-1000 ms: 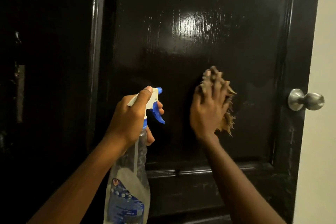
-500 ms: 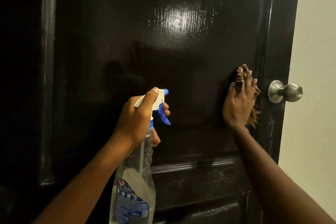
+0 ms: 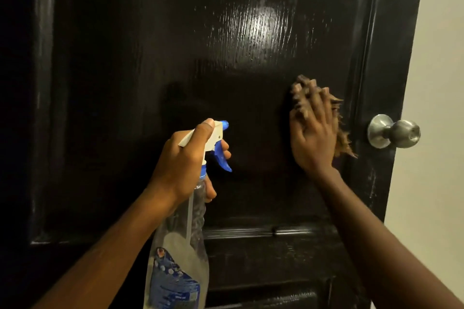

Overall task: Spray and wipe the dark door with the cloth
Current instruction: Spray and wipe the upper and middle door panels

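Note:
The glossy dark door (image 3: 155, 63) fills the view, with a bright wet sheen on its upper panel. My left hand (image 3: 183, 165) grips the neck of a clear spray bottle (image 3: 175, 266) with a white head and blue trigger, its nozzle pointed at the door. My right hand (image 3: 313, 133) presses a brown shaggy cloth (image 3: 342, 140) flat against the panel with straight fingers, just left of the panel's right moulding. Most of the cloth is hidden under the hand.
A round metal door knob (image 3: 394, 132) sticks out at the door's right edge, close to the cloth. A pale wall (image 3: 437, 108) runs down the right side. A horizontal rail (image 3: 263, 232) crosses the door below my hands.
My right hand slid the cloth right to the moulding by the knob, then back left a little onto the panel. The left hand stayed put with the bottle.

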